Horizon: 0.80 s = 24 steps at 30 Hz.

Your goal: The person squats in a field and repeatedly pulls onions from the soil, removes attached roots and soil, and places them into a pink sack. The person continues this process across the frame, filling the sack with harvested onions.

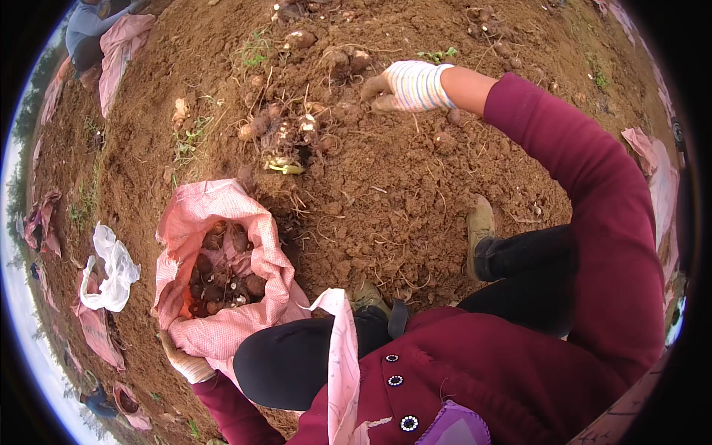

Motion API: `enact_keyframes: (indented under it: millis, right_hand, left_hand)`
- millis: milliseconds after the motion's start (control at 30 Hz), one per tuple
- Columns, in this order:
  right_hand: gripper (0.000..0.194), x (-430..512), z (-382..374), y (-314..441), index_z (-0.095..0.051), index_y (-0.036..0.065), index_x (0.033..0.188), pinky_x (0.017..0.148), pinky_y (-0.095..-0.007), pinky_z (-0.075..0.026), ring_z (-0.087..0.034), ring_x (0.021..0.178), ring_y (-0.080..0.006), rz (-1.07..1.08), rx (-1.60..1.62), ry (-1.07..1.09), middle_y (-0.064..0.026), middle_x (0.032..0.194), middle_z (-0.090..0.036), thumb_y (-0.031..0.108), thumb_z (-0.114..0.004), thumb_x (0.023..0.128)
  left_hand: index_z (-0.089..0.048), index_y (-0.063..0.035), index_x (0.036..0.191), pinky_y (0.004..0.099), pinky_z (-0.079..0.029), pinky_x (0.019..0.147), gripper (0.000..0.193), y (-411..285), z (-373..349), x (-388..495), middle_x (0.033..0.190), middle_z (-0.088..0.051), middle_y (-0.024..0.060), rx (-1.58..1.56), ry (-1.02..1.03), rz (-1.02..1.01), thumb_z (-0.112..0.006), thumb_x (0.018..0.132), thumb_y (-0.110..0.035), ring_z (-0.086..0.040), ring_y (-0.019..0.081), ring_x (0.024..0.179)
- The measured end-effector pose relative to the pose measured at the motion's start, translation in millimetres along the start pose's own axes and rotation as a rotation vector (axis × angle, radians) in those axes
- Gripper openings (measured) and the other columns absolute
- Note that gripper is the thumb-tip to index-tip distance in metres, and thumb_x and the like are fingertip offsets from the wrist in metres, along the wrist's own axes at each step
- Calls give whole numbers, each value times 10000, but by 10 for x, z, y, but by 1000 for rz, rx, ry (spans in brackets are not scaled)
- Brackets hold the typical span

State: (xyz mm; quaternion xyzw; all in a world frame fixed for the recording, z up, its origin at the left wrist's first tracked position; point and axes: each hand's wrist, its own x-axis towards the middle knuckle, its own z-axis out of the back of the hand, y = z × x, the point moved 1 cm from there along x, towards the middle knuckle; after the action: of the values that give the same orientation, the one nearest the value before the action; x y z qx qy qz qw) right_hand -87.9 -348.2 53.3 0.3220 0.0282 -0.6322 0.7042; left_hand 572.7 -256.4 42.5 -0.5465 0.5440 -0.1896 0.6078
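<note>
My right hand [409,88], in a striped knit glove with soiled fingers, reaches over loose brown soil. Its fingers are slightly apart, and I see nothing in them. Just beyond its fingertips lie brown taro-like tubers [360,61]. A larger clump of tubers with roots [278,133] and a cut green stalk sits to the left of that hand. My left hand [186,359], gloved too, holds the outer side of a pink woven sack [222,336]; the sack partly hides its fingers. The sack's mouth gapes upward, showing several dark tubers [214,289] inside.
A white plastic bag [111,270] lies left of the sack, near another pink sack [97,328]. A person in a blue top [89,30] is at the upper left beside pink sacking [125,53]. My boot [479,233] stands on the soil; more tubers [503,51] lie upper right.
</note>
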Motion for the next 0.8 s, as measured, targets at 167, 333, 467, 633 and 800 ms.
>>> enact_keyframes:
  millis: [167,333,467,633,800]
  right_hand:
    - [244,-689,-17,-1291,-695,78,1010,732,-399,-526,-687,796,-295,-244,-283,128,-126,861,-718,253,-597,870]
    - [409,-631,-919,-1706,-650,61,1076,780,-431,-519,-672,873,-360,-406,-19,158,-177,894,-701,389,-637,833]
    - [648,-355,-1590,-1810,-575,29,1165,846,-426,-508,-652,971,-351,-408,123,74,-207,963,-682,493,-728,740]
    - [422,-489,-1582,-2080,-612,38,1073,811,-349,-529,-651,903,-206,-397,919,-102,-67,956,-659,192,-769,713]
    - [592,-682,-1298,-1908,-527,40,1275,850,-335,-527,-631,968,-190,45,774,-333,-108,1043,-630,176,-757,747]
  left_hand:
    - [-554,12,1292,354,-434,1016,446,-228,-255,-79,1365,-521,161,638,-405,-426,-618,951,-267,-518,223,1200]
    - [-551,30,1279,324,-507,894,384,-485,-1478,-505,1178,-620,155,1055,-276,-852,-591,972,-198,-598,213,1035]
    - [-537,14,1294,307,-526,787,381,-153,-2839,-755,1114,-623,120,892,155,-644,-570,977,-196,-623,182,896]
    - [-503,16,1319,308,-516,899,449,992,-4250,-929,1132,-627,100,751,744,-114,-628,945,-199,-628,173,1015]
    - [-331,-38,1470,254,-500,892,802,2475,-5298,-1250,1221,-547,81,744,918,260,-783,814,-126,-586,132,1028]
